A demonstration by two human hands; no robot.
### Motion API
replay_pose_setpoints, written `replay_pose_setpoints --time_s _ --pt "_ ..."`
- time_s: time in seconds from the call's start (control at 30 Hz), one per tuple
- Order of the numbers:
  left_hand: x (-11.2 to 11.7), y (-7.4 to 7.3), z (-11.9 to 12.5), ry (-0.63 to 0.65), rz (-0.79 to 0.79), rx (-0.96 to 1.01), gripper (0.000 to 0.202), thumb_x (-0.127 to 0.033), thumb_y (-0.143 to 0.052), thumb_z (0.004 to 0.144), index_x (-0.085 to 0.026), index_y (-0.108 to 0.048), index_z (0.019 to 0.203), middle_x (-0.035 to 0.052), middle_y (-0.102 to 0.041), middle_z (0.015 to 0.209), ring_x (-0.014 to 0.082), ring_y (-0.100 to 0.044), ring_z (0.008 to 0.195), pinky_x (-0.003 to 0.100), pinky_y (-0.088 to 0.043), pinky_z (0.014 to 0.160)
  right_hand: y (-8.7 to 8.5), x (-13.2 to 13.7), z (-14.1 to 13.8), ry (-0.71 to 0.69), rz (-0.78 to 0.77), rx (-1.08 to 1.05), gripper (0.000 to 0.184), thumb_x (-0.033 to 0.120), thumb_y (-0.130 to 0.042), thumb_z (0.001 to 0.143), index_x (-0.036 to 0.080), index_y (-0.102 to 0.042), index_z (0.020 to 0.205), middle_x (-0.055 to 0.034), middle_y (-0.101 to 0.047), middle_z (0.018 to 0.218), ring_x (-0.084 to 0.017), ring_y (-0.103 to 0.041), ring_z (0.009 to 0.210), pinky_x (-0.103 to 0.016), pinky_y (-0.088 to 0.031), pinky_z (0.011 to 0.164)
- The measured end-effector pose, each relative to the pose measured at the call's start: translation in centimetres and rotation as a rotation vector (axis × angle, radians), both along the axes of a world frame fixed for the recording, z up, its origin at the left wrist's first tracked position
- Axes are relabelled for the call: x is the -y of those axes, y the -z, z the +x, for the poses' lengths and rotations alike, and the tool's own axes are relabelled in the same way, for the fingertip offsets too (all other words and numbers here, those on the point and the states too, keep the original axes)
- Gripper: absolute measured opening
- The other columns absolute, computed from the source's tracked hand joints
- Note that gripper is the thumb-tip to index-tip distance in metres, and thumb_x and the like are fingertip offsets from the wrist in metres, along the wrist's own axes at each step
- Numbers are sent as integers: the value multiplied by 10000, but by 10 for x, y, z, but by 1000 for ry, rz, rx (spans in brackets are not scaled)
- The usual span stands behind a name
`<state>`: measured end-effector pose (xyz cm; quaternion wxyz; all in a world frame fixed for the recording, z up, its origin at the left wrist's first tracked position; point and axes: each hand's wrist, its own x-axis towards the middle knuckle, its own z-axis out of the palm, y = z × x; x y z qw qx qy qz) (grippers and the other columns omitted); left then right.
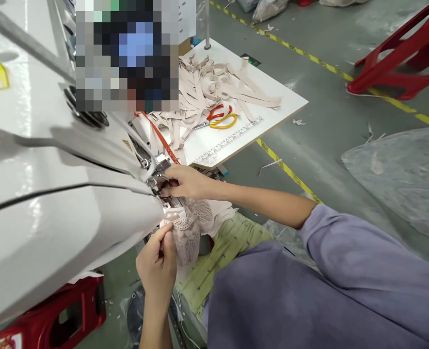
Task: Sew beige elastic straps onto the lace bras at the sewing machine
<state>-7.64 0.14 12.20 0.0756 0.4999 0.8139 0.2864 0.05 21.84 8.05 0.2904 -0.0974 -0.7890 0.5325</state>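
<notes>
At the lower middle, my left hand pinches the edge of a pale pink lace fabric between thumb and fingers. A dotted band of this fabric lies by the needle end of a white sewing machine. Farther up, my right hand reaches in beside the metal presser foot and needle parts. Its fingers are curled there, and their tips are partly hidden by the machine parts. The rest of the lace hangs down between the hands toward the lap.
A white side table carries a heap of beige fabric strips, scissors with red and yellow handles, and a printed ruler. Red stools stand at right and lower left. A green cloth covers the lap.
</notes>
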Motion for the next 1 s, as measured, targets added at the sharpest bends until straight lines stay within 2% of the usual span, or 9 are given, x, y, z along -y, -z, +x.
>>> replay_pose_setpoints --time_s 0.17,0.33,0.53,0.7,0.83,1.0 --pt "1 2 1 -9 39 -31 266 -325 -537 962 -206 -769 1017 49 -799 968 186 -750 812 248 -532 667 0 4 -2 39 28 52 99 221 -687 839 146 -651 894 -38 -571 954 -156 -520 891 -267 -392 766" --pt "0 11 0 57 109 -120 239 -292 -557 954 -216 -777 1010 39 -801 913 161 -738 728 217 -504 594 5 3 -1 24 38 -43 62 158 -665 848 141 -640 902 -48 -572 1025 -143 -528 901 -261 -408 763" --pt "-5 17 1 128 147 -221 224 -265 -570 951 -216 -777 1019 48 -800 903 162 -744 740 211 -507 606 9 4 0 35 28 -70 40 150 -646 854 146 -606 857 -62 -575 1089 -131 -520 845 -276 -417 766" --pt "-7 20 3 150 156 -264 224 -253 -583 945 -219 -768 1067 54 -800 923 155 -737 724 207 -488 593 9 5 2 42 24 -88 21 150 -616 860 150 -596 856 -66 -579 1109 -145 -533 893 -275 -415 779" --pt "-5 24 4 131 158 -274 240 -253 -584 946 -217 -753 1113 61 -797 974 149 -737 735 202 -485 596 6 4 4 54 3 -59 23 155 -616 854 148 -595 845 -63 -578 1095 -147 -537 903 -279 -407 786" --pt "0 31 4 44 161 -236 272 -265 -597 947 -227 -724 1184 49 -796 999 142 -742 760 199 -520 652 4 5 6 60 -17 -60 20 134 -603 847 148 -588 852 -59 -569 1082 -142 -535 903 -277 -408 791"
